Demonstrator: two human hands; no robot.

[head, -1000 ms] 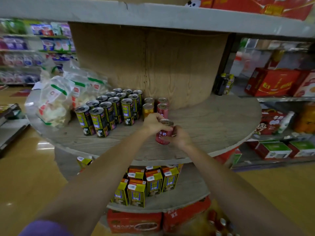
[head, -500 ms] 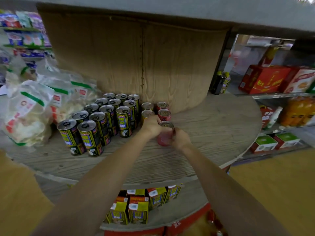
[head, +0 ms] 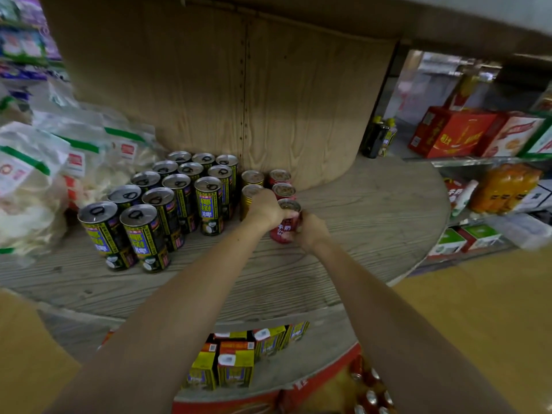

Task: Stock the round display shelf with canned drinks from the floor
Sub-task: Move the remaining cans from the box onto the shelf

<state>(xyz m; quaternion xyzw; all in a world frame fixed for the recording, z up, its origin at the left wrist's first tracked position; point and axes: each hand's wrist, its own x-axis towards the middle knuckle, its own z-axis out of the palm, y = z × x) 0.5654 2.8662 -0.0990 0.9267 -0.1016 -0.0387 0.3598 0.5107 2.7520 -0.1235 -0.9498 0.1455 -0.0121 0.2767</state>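
Red can (head: 285, 225) stands upright, seemingly on shelf (head: 373, 222), clasped between both hands' fingers (head: 288, 235).

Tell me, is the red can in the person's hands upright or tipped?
Upright. The red can shows its top facing up, base on the round shelf, like the red cans behind it.

You have a single head-worn wide-angle view, looking forward and steeply down from close above the round display shelf (head: 343, 264), facing its wooden core (head: 239, 100), with both forearms reaching away from you and store shelves bending at the edges.
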